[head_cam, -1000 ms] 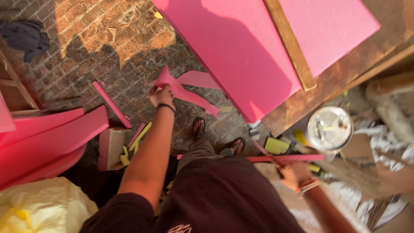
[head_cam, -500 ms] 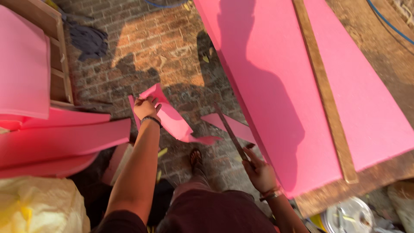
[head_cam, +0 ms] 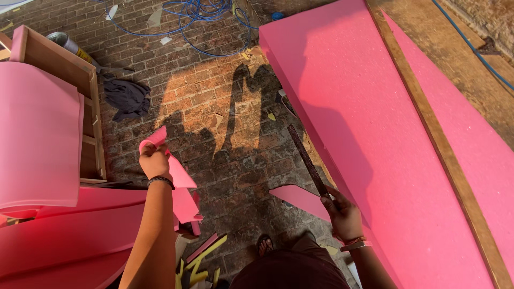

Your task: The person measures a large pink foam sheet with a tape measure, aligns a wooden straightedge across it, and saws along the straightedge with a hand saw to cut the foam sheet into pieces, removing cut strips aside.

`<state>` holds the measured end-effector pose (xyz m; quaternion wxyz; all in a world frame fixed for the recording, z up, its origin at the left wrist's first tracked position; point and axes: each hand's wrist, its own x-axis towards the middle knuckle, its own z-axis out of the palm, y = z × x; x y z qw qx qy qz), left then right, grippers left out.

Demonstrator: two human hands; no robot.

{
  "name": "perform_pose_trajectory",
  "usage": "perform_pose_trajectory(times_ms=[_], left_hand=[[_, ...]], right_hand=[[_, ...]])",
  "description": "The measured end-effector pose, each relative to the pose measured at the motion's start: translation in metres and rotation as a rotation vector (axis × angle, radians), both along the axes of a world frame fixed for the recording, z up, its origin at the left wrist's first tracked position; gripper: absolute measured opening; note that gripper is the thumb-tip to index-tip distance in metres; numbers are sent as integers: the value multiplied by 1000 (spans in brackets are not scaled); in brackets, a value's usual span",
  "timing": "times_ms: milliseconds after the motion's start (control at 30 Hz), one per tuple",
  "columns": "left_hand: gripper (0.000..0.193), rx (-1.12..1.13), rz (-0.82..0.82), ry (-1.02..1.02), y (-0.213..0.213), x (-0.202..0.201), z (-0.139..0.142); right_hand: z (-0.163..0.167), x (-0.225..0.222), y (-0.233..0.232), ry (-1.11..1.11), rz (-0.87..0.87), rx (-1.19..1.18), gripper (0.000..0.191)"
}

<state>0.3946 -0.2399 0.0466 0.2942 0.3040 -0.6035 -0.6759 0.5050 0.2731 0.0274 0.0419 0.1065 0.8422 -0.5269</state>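
My left hand [head_cam: 155, 160] grips a pink foam offcut [head_cam: 179, 184] that hangs down past my wrist, over the brick floor. In my right hand [head_cam: 342, 214] is a long dark knife blade [head_cam: 306, 158], pointing up and away along the edge of a large pink foam slab [head_cam: 364, 123]. That slab lies on a wooden table [head_cam: 428, 32], with a long wooden straightedge [head_cam: 433, 134] laid lengthwise on it. A smaller pink foam piece [head_cam: 297, 199] sticks out below the slab's edge beside my right hand.
Pink foam sheets [head_cam: 43, 139] are piled at the left against a wooden frame [head_cam: 91, 101]. A dark cloth [head_cam: 126, 97], blue cable [head_cam: 209, 21] and scraps lie on the brick floor [head_cam: 225, 118]. Yellow and pink offcuts [head_cam: 201, 262] sit near my feet.
The view has swung up and left. My left hand has carried the offcut leftward, away from the slab. My right hand with the knife has risen beside the slab's edge.
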Motion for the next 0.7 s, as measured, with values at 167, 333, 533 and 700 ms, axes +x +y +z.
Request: perform_pose_trajectory(times_ms=[167,333,533,700], left_hand=[[63,222,78,-401,-7,-56,-23],[52,160,-322,-525,12,-117,-90],[39,170,-395,-702,8,-231,-100],[39,99,-495,-664,16,-344,-91]], right_hand=[[-28,-80,-11,-24,-64,-145,43],[-64,-188,-16,88,-83,-284,39],[-56,-366,-61,5,-117,-420,35],[-52,-472,-79,0,-7,-437,32]])
